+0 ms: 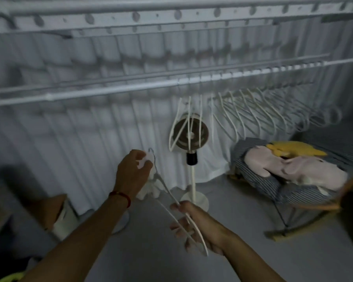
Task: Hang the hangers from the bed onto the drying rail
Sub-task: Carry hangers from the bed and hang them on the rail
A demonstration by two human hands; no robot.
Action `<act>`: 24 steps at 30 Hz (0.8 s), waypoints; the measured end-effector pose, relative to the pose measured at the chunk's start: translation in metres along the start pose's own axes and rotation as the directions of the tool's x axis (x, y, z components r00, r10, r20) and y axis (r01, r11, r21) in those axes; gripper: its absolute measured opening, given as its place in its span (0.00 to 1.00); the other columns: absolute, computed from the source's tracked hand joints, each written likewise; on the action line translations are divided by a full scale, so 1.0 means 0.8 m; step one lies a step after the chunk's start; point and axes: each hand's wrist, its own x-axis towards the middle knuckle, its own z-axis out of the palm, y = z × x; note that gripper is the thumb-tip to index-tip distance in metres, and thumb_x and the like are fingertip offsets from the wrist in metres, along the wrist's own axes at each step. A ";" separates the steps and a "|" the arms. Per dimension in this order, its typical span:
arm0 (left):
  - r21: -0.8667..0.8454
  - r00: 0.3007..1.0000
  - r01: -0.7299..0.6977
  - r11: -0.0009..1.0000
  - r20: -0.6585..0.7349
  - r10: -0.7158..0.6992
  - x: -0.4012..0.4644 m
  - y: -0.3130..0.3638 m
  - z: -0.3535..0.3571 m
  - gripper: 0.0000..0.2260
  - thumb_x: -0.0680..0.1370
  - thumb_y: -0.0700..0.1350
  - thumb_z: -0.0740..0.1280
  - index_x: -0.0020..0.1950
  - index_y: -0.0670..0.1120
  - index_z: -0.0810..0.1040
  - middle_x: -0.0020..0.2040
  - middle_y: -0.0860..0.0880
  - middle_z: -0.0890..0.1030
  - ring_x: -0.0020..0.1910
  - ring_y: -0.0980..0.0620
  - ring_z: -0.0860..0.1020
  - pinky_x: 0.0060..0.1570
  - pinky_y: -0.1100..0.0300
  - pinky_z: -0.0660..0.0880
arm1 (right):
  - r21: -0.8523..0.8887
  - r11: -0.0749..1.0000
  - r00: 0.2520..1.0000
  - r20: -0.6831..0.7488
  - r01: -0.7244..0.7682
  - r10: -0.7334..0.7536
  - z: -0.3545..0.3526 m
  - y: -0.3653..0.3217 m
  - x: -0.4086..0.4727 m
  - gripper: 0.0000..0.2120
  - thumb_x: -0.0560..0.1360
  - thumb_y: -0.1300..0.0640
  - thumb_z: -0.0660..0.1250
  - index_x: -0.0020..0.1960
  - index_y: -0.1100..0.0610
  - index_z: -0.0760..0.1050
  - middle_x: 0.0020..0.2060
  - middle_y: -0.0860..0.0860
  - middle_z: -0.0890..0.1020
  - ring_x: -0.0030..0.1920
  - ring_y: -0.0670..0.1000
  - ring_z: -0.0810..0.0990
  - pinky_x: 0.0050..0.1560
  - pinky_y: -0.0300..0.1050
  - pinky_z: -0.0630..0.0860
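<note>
- White plastic hanger (172, 198) lies between both hands, its long axis slanting from lower right up to upper left, wire hook uppermost.
- Right hand (200, 226) curls round the hanger's lower arm, low in the view.
- Left hand (134, 174) pinches the neck beneath the hook, higher up and, I judge, nearer the rail.
- White metal drying rail (114, 89) runs above and beyond both hands; a row of white hangers (253, 112) fills its right end.
</note>
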 end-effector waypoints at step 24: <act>0.688 0.839 -0.428 0.587 0.060 0.541 0.353 0.009 -0.083 0.30 0.73 0.52 0.65 0.75 0.49 0.67 0.75 0.46 0.67 0.74 0.43 0.62 0.71 0.35 0.53 | 0.004 0.924 0.900 -0.226 0.383 -0.372 0.008 -0.304 0.185 0.42 0.68 0.35 0.64 0.69 0.65 0.70 0.43 0.62 0.78 0.35 0.56 0.78 0.32 0.44 0.75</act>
